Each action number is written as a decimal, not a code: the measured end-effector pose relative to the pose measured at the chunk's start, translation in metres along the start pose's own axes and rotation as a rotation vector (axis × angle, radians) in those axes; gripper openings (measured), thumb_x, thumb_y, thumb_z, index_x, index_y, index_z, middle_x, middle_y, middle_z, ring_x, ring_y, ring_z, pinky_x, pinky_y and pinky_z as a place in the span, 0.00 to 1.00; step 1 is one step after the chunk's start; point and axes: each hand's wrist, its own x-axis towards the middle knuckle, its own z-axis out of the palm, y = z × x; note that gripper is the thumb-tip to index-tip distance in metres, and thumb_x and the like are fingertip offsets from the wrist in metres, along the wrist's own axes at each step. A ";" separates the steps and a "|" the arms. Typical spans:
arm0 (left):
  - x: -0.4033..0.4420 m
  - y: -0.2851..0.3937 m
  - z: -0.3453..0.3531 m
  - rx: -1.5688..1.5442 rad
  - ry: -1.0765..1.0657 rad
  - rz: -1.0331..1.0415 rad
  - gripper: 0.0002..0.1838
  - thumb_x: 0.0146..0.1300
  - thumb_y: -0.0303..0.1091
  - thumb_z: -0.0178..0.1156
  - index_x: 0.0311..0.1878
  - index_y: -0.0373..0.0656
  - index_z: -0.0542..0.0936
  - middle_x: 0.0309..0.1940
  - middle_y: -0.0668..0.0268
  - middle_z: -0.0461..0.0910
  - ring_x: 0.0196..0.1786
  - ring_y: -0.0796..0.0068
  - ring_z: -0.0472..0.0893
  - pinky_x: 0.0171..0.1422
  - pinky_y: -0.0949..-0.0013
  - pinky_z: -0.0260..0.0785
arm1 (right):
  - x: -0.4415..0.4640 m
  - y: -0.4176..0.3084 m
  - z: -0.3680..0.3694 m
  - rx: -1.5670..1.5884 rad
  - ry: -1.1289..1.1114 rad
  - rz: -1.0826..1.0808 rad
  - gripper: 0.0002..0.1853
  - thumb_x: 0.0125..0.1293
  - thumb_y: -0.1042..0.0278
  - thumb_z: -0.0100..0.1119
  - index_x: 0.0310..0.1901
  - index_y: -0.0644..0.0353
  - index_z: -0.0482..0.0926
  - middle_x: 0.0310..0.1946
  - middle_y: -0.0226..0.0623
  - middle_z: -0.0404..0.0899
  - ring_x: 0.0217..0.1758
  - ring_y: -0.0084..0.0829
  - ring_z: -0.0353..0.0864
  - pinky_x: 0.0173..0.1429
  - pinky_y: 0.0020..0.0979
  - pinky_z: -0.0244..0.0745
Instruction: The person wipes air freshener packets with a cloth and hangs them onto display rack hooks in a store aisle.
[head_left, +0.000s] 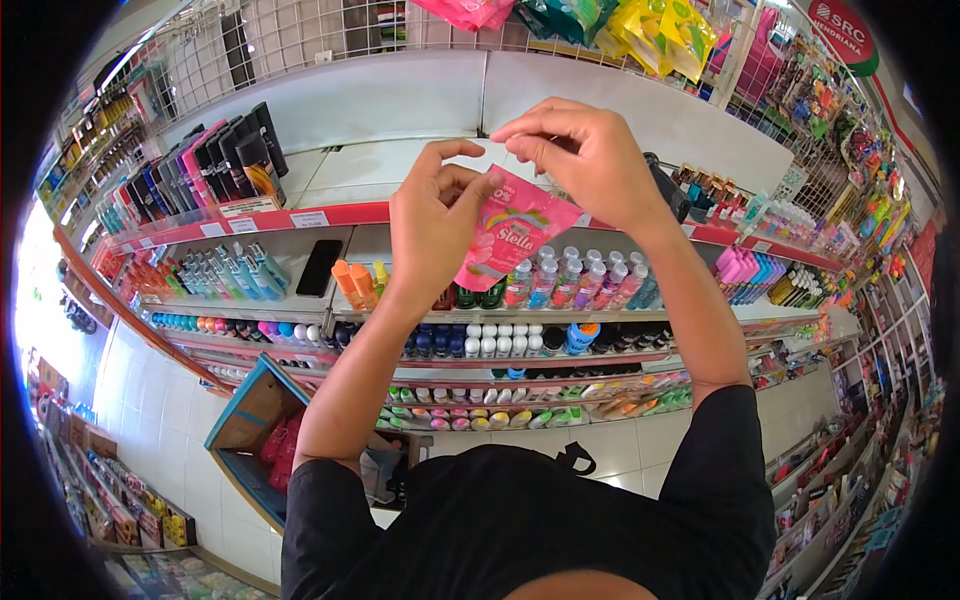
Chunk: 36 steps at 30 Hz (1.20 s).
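Note:
My left hand [432, 215] pinches a pink packet printed "Stella" [515, 235] by its upper left corner, between thumb and fingers. The packet hangs tilted in front of the shelves. Just above its top edge is my right hand [585, 150], fingers bent and thumb drawn in towards them. Whether anything small is between those fingertips I cannot make out. Behind the packet, a row of small clear bottles with coloured contents [590, 278] is partly hidden. Orange-capped bottles [355, 283] stand beside my left wrist.
Pink, green and yellow packets [660, 35] hang from the wire grid above. Dark spray cans [230, 160] stand on the upper shelf at left. A black phone [319, 268] lies on the shelf below. An open cardboard box [240, 440] with red packets is at lower left.

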 end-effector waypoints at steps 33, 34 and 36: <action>0.230 0.030 -0.049 0.123 0.175 0.256 0.13 0.72 0.33 0.45 0.44 0.33 0.74 0.35 0.61 0.79 0.36 0.73 0.81 0.46 0.70 0.75 | 0.312 0.046 -0.088 0.341 0.365 0.083 0.02 0.56 0.83 0.58 0.28 0.74 0.79 0.23 0.45 0.80 0.24 0.30 0.80 0.30 0.29 0.79; 0.239 0.023 -0.051 0.098 0.167 0.268 0.13 0.72 0.33 0.45 0.45 0.32 0.74 0.35 0.60 0.79 0.36 0.73 0.81 0.47 0.70 0.75 | 0.314 0.045 -0.086 0.273 0.375 0.088 0.03 0.56 0.83 0.59 0.30 0.74 0.79 0.23 0.45 0.80 0.24 0.30 0.81 0.29 0.29 0.78; 0.245 0.019 -0.055 0.075 0.157 0.282 0.13 0.72 0.33 0.45 0.45 0.31 0.74 0.36 0.60 0.79 0.37 0.72 0.81 0.47 0.70 0.75 | 0.317 0.045 -0.082 0.206 0.388 0.091 0.03 0.57 0.82 0.59 0.31 0.75 0.79 0.23 0.45 0.80 0.24 0.29 0.81 0.28 0.29 0.78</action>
